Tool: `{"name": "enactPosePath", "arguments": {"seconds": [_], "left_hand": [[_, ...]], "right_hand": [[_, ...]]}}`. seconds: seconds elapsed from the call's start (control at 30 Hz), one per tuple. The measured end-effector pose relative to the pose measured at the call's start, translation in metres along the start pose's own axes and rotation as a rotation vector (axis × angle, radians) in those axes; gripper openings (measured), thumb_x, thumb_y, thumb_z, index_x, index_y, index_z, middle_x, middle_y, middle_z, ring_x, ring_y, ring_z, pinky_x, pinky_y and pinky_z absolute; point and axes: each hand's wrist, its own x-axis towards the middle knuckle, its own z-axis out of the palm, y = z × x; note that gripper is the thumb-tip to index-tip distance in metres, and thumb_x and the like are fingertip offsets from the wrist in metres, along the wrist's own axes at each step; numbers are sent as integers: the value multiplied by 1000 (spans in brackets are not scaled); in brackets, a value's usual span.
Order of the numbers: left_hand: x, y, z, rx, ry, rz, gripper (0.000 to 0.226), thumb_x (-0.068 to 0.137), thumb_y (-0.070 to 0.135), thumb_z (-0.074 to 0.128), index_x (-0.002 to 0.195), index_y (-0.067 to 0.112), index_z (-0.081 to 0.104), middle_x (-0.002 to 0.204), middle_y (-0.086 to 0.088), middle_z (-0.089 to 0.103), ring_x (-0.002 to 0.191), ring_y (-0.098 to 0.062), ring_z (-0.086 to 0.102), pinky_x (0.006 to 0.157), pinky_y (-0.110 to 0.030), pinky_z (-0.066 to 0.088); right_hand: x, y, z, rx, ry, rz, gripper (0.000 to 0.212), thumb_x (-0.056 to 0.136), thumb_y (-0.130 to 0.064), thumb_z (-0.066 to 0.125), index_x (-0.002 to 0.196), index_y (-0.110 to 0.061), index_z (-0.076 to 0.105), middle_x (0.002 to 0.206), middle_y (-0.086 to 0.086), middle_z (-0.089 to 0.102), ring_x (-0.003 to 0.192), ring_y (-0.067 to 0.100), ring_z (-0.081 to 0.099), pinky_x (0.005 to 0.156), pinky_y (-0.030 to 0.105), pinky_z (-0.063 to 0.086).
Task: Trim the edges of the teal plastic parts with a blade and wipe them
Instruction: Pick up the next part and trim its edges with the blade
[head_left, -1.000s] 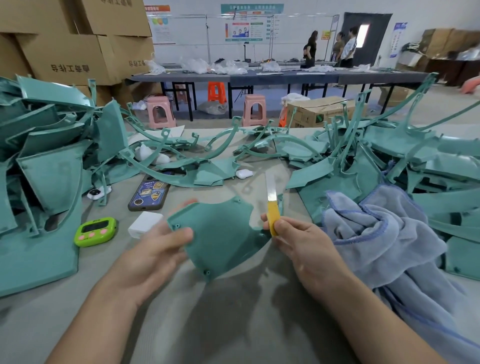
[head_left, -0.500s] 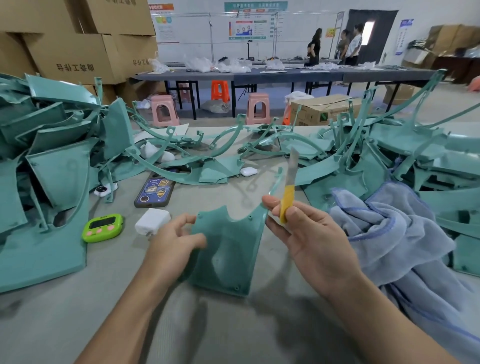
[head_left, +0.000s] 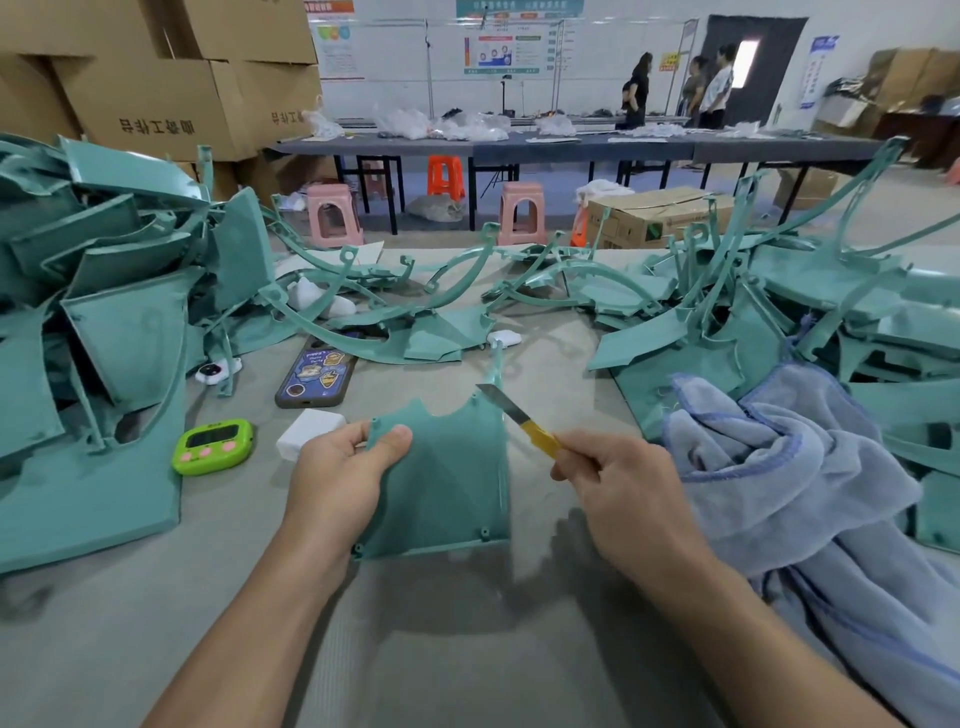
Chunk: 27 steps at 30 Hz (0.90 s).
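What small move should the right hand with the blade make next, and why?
Probably lower the blade onto the right edge of the teal part and scrape along it. The left hand grips its upper left corner; the right hand holds the blade tip just beside the upper right corner.

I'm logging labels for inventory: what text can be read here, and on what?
Cardboard boxes: large dark characters, seemingly mirrored; not reliably readable.
Wall posters: too small.
Phone case stickers: blurred.
Green timer: display unreadable.
Floor carton: print too small.
No text can be quoted with confidence.
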Motion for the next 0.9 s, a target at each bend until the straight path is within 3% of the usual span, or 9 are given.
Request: {"name": "enactPosePath", "arguments": {"seconds": [0.13, 0.2, 0.27, 0.37, 0.47, 0.53, 0.63, 0.7, 0.9], "left_hand": [[4, 1, -13, -135, 37, -88, 12, 93, 25, 71, 86, 21, 80, 90, -10, 79, 77, -24, 77, 69, -33, 58], [7, 1, -18, -189, 56, -118, 13, 93, 25, 71, 86, 19, 80, 93, -11, 79, 77, -26, 76, 69, -34, 58], [8, 2, -20, -214, 74, -129, 12, 92, 25, 71, 89, 19, 80, 95, -11, 79, 79, -26, 77, 73, -37, 58], [9, 3, -21, -226, 87, -109, 12, 93, 24, 71, 86, 20, 81, 95, -10, 79, 77, -25, 76, 73, -37, 58], [7, 4, -18, -177, 38, -113, 13, 91, 22, 72, 82, 18, 80, 92, -12, 79, 74, -24, 76, 66, -34, 59], [4, 5, -17, -171, -25, -140, 12, 91, 19, 72, 84, 13, 80, 92, -15, 78, 73, -25, 76, 57, -31, 59], [0, 6, -15, -124, -119, -173, 10, 89, 18, 73, 87, 13, 81, 94, -16, 78, 74, -26, 76, 57, -30, 58], [-3, 6, -12, -105, -157, -177, 9, 88, 18, 73, 89, 15, 81, 94, -15, 78, 76, -26, 76, 60, -31, 58], [-1, 7, -13, -127, -106, -187, 11, 88, 18, 74, 92, 11, 81, 95, -15, 78, 77, -26, 77, 61, -30, 58]], "right_hand": [[0, -3, -12, -37, -113, -89, 8, 96, -19, 65, 94, -14, 71, 79, 1, 72, 73, 21, 65, 71, 37, 51], [3, -3, -20, -70, -190, -98, 9, 96, -21, 66, 99, -17, 74, 80, 4, 73, 77, 24, 67, 75, 42, 53], [5, -3, -27, -113, -270, -117, 13, 96, -23, 68, 105, -24, 78, 85, 0, 76, 82, 22, 68, 81, 38, 53], [6, -3, -34, -77, -342, -104, 20, 96, -24, 71, 110, -35, 79, 90, -16, 77, 86, 4, 68, 84, 21, 50], [4, -3, -33, -26, -389, -101, 19, 94, -24, 72, 107, -38, 80, 84, -29, 73, 87, -5, 66, 80, 7, 43], [2, -3, -28, -15, -353, -96, 17, 94, -23, 73, 96, -38, 80, 76, -29, 71, 77, -1, 64, 72, 9, 43], [6, 4, -23, 51, -100, 17, 20, 91, -12, 69, 73, -19, 71, 53, -7, 55, 49, 9, 44, 49, 19, 33], [10, 8, -25, 53, -11, 76, 25, 92, -8, 66, 67, -13, 66, 56, 4, 53, 46, 10, 38, 47, 23, 29], [1, 5, -24, 145, -169, -7, 27, 93, -10, 70, 68, -20, 70, 49, -13, 42, 47, 6, 37, 48, 17, 28]]}}
